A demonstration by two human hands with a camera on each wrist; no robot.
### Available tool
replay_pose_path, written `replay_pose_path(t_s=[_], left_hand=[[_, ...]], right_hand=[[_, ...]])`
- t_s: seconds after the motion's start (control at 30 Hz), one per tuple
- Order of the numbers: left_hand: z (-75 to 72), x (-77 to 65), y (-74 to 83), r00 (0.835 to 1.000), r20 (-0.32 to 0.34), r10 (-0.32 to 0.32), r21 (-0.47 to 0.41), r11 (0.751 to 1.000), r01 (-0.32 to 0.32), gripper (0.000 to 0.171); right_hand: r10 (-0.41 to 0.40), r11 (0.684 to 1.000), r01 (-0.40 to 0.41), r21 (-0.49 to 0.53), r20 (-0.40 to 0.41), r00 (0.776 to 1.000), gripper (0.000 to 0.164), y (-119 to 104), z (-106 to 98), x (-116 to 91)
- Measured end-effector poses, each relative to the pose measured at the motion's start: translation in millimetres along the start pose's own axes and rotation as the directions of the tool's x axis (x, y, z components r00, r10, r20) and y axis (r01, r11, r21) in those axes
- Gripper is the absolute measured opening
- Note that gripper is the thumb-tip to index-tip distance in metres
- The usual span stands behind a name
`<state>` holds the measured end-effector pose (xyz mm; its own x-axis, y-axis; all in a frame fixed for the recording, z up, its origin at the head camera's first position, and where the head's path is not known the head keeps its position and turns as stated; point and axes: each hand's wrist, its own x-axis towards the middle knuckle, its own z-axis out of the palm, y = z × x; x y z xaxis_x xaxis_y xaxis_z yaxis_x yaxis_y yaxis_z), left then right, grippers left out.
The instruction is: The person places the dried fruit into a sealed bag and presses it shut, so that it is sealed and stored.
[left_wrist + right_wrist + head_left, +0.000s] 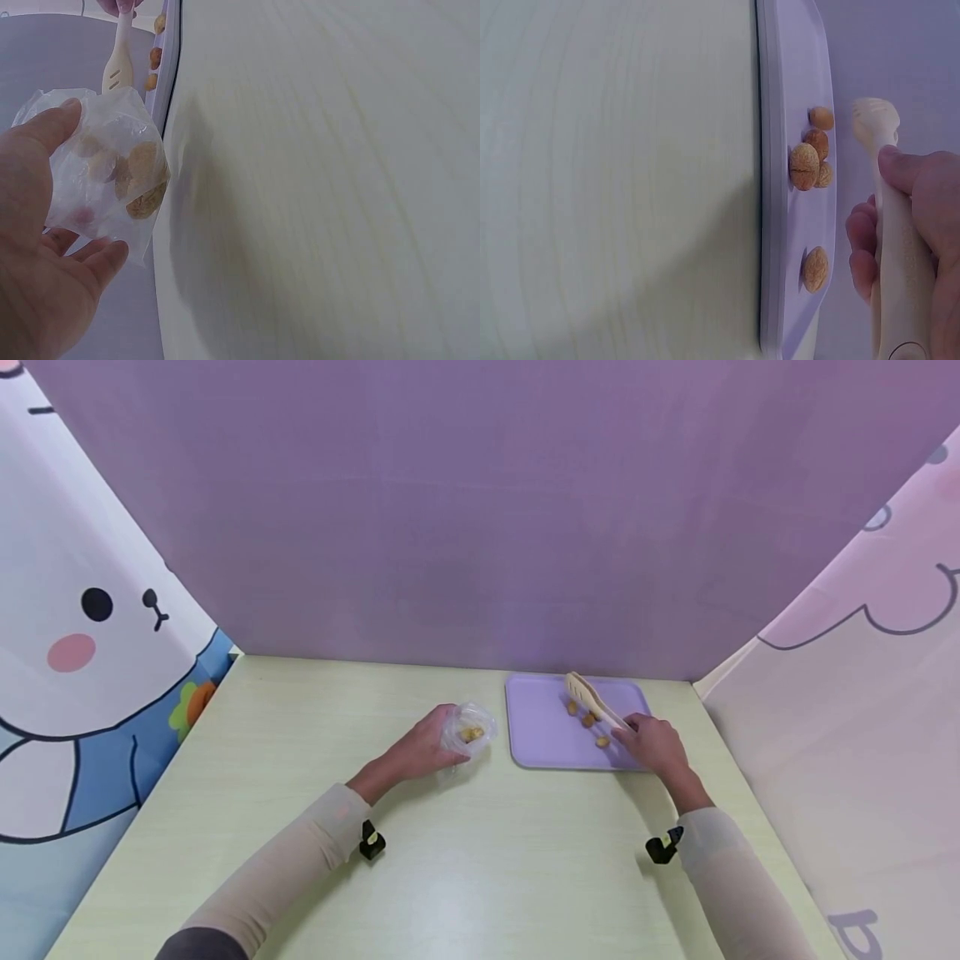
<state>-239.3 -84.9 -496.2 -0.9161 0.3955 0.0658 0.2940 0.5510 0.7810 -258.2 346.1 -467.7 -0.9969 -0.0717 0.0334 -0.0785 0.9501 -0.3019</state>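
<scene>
My left hand [426,745] holds a clear plastic bag [105,124] above the table, left of the tray, with the thumb on one side and fingers on the other. Several walnuts [146,180] show through the bag's film. In my right hand [658,747] are beige slotted tongs [592,700], gripped by the handles over the right side of the purple tray [542,739]. In the right wrist view the tong tips lie close together, with no walnut visible between them. Several brown walnuts [815,268] lie on the tray below, some of them clustered.
The pale wood-look table [450,860] ends at a purple back panel [465,527]. A side panel with a cartoon animal [112,610] stands at the left, and a pale pink printed one [862,693] at the right. Black wrist cameras hang under both sleeves.
</scene>
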Motion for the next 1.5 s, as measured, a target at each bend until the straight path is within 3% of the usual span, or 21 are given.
replay_pose_path(t_s=[0.3,0.8,1.5], left_hand=[[1.2,0.9,-0.4,1.0,0.006,0.005,0.003,1.0,-0.005,0.086],[1.2,2.3,-1.4,1.0,0.012,0.007,0.006,1.0,-0.007,0.087],[2.8,4.3,-2.0,1.0,0.011,0.011,0.001,1.0,-0.012,0.088]], right_hand=[[0.037,0.999,-0.037,-0.001,0.055,0.998,0.046,1.3,2.4,-1.2],[0.033,0.999,-0.032,-0.016,0.066,0.997,0.029,1.7,5.5,-1.7],[0.009,1.0,-0.009,0.003,0.051,0.999,0.039,-5.4,2.6,-2.9]])
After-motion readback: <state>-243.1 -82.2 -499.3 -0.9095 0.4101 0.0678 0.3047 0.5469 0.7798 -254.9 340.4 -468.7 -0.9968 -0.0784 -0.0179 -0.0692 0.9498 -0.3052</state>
